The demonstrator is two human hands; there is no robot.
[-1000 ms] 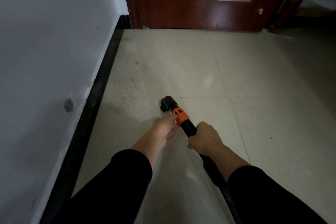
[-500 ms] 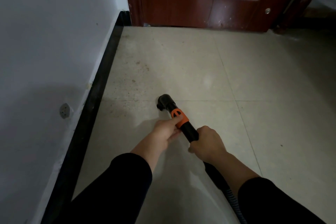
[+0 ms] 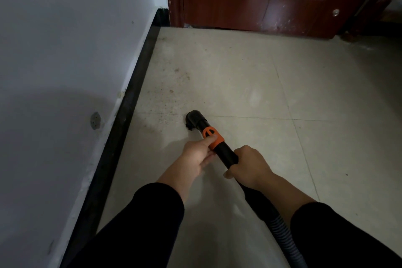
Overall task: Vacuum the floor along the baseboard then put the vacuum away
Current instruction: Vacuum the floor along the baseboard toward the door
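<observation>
Gripping the black plastic vacuum wand (image 3: 225, 154), the right hand (image 3: 250, 166) steadied it, left hand (image 3: 195, 153) pinching its orange collar (image 3: 212, 131); the nozzle (image 3: 193, 118), apart from the black baseboard (image 3: 130, 102), risked missing grit (image 3: 171, 91).

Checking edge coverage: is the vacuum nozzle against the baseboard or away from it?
Away: the nozzle is apart from the black baseboard, with speckled tile showing between them.
</observation>
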